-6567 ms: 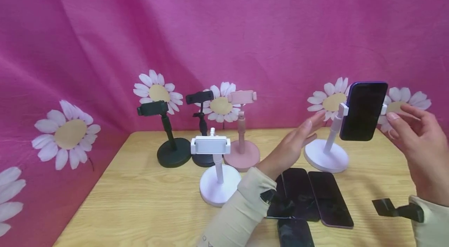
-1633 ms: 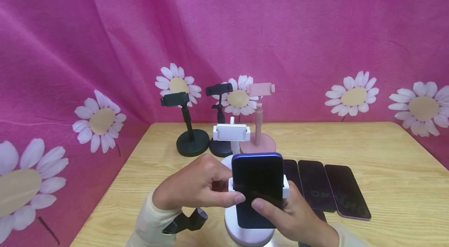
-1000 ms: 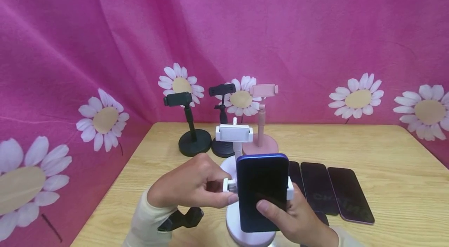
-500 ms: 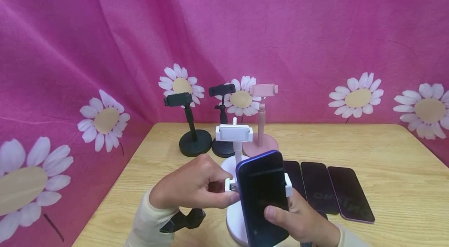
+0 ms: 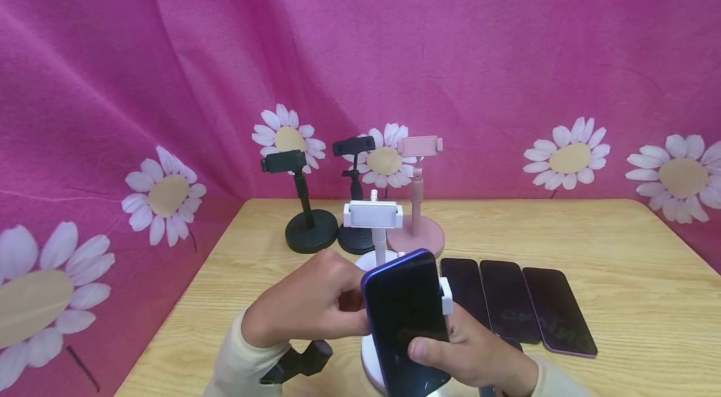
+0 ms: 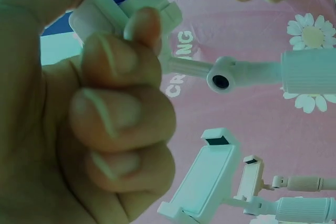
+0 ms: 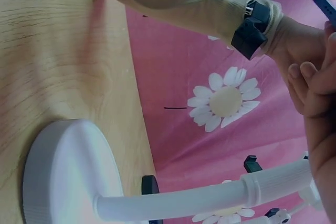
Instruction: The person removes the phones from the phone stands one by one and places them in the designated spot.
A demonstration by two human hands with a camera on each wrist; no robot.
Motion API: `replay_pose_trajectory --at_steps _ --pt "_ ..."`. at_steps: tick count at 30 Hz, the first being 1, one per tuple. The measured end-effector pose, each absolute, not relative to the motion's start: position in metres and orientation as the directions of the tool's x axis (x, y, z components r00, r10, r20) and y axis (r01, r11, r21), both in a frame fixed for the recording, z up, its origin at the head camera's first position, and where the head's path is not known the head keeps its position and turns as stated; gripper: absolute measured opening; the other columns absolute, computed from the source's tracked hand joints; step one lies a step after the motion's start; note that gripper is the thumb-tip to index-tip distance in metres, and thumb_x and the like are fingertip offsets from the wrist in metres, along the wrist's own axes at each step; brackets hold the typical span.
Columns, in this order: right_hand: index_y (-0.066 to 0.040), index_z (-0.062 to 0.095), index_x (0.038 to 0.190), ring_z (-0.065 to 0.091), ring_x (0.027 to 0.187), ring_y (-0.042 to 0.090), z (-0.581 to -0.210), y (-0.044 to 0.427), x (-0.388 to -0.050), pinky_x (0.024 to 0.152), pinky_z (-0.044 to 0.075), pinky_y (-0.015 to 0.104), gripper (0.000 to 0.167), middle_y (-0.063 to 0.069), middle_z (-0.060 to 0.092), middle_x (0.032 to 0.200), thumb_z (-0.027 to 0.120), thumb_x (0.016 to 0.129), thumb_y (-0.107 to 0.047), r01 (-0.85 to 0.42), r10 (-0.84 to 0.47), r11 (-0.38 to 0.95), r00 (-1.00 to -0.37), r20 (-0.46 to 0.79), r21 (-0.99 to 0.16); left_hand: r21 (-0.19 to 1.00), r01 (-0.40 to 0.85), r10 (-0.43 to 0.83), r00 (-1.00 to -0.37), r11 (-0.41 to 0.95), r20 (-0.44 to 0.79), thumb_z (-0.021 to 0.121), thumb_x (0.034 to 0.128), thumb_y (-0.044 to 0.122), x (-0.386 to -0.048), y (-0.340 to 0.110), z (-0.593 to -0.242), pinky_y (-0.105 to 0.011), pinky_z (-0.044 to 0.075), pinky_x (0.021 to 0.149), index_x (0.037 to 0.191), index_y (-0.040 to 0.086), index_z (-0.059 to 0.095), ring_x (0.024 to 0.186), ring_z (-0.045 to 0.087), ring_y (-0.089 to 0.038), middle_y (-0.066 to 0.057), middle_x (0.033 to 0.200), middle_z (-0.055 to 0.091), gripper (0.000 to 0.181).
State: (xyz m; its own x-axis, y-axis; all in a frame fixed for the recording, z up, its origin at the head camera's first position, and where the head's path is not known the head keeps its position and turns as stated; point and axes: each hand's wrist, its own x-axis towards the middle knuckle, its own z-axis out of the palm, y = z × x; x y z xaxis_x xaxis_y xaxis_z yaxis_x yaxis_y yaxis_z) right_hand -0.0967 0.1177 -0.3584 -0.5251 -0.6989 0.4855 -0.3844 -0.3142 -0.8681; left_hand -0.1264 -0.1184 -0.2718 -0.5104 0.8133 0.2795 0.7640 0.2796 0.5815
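A dark-screened phone (image 5: 401,315) with a blue edge is at the front middle in the head view, its top leaning left. My right hand (image 5: 479,347) grips it, thumb across the screen. Beside the phone's right edge shows one white end of a phone-stand clamp (image 5: 447,295). My left hand (image 5: 315,297) pinches the other clamp end (image 6: 97,17) with curled fingers, as the left wrist view shows; in the head view the phone hides that end. Below, the stand's round white base (image 7: 68,166) rests on the table. Whether the clamp still grips the phone I cannot tell.
Just behind stands a second white phone stand (image 5: 373,214). Farther back are a pink stand (image 5: 417,228), a black stand (image 5: 355,240) and a dark green-black stand (image 5: 310,231). Several dark phones, one the rightmost phone (image 5: 559,309), lie right of my hands on the wooden table (image 5: 636,247).
The white stand with the phone has come from the back right to front middle. Upright a second ago, the phone now tilts left, and it has shifted slightly left since half a second ago.
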Motion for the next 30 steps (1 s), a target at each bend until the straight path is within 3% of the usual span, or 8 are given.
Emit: replay_pose_trajectory --at_steps 5,10,15,16,18,22,25,30 --pt "-0.006 0.041 0.136 0.056 0.11 0.019 -0.357 0.116 -0.088 0.093 0.05 0.035 0.038 0.013 0.056 0.125 0.051 0.099 -0.009 -0.309 -0.747 -0.189 -0.571 0.341 -0.932 0.594 0.763 0.824 -0.494 0.257 0.278 0.072 0.0853 0.025 -0.128 -0.119 -0.273 -0.018 0.051 0.054 0.089 0.015 0.075 0.053 0.052 0.007 0.015 0.06 0.058 0.011" --pt "-0.016 0.036 0.138 0.052 0.117 0.029 -0.346 0.118 -0.075 0.091 0.051 0.043 0.044 0.01 0.052 0.128 0.053 0.097 -0.02 -0.1 -0.768 -0.044 -0.633 0.098 -0.994 0.573 0.767 0.818 -0.509 0.289 0.268 0.075 0.0832 0.027 -0.129 -0.121 -0.273 -0.018 0.052 0.058 0.095 0.013 0.076 0.054 0.052 0.006 0.013 0.062 0.06 0.018" --pt "-0.011 0.034 0.137 0.056 0.107 0.034 -0.341 0.14 -0.065 0.087 0.053 0.045 0.043 0.018 0.053 0.123 0.048 0.097 -0.011 -0.003 -0.748 -0.148 -0.654 0.114 -0.989 0.593 0.754 0.824 -0.508 0.284 0.251 0.069 0.0884 0.029 -0.131 -0.119 -0.272 -0.019 0.048 0.049 0.094 0.014 0.076 0.05 0.049 0.003 0.013 0.059 0.056 0.017" --pt "-0.008 0.035 0.136 0.058 0.105 0.033 -0.343 0.148 -0.064 0.086 0.054 0.044 0.042 0.019 0.054 0.121 0.049 0.097 -0.007 -0.059 -0.73 -0.176 -0.662 0.17 -0.983 0.599 0.751 0.827 -0.504 0.278 0.249 0.067 0.0891 0.029 -0.131 -0.119 -0.273 -0.019 0.047 0.048 0.093 0.014 0.075 0.049 0.049 0.003 0.013 0.058 0.055 0.018" --pt "-0.005 0.038 0.133 0.062 0.101 0.029 -0.347 0.166 -0.062 0.081 0.056 0.042 0.038 0.018 0.057 0.117 0.045 0.096 0.002 -0.141 -0.683 -0.217 -0.685 0.253 -0.966 0.604 0.751 0.832 -0.495 0.265 0.25 0.065 0.0902 0.03 -0.131 -0.118 -0.274 -0.018 0.045 0.046 0.091 0.014 0.075 0.048 0.047 0.004 0.012 0.057 0.053 0.019" --pt "-0.007 0.048 0.131 0.067 0.09 0.031 -0.352 0.208 -0.057 0.072 0.057 0.046 0.038 0.012 0.064 0.113 0.035 0.099 0.007 -0.208 -0.568 -0.118 -0.788 0.238 -0.971 0.569 0.789 0.841 -0.457 0.233 0.289 0.065 0.0901 0.028 -0.131 -0.121 -0.276 -0.015 0.04 0.044 0.09 0.013 0.074 0.048 0.042 0.007 0.011 0.055 0.051 0.017" --pt "-0.016 0.046 0.138 0.067 0.091 0.037 -0.352 0.233 -0.051 0.074 0.057 0.048 0.037 0.01 0.065 0.117 0.039 0.103 -0.006 -0.039 -0.412 0.048 -0.911 0.016 -0.998 0.547 0.808 0.842 -0.441 0.22 0.313 0.065 0.0899 0.028 -0.13 -0.124 -0.276 -0.013 0.037 0.042 0.089 0.014 0.073 0.049 0.04 0.008 0.011 0.055 0.049 0.016" --pt "-0.001 0.02 0.148 0.07 0.085 0.034 -0.367 0.26 -0.041 0.069 0.058 0.046 0.065 0.02 0.065 0.115 0.054 0.099 -0.027 0.206 -0.1 0.276 -0.965 -0.242 -0.939 0.556 0.802 0.838 -0.447 0.219 0.314 0.066 0.0892 0.027 -0.129 -0.128 -0.274 -0.013 0.037 0.042 0.086 0.014 0.073 0.049 0.041 0.007 0.011 0.055 0.049 0.014"
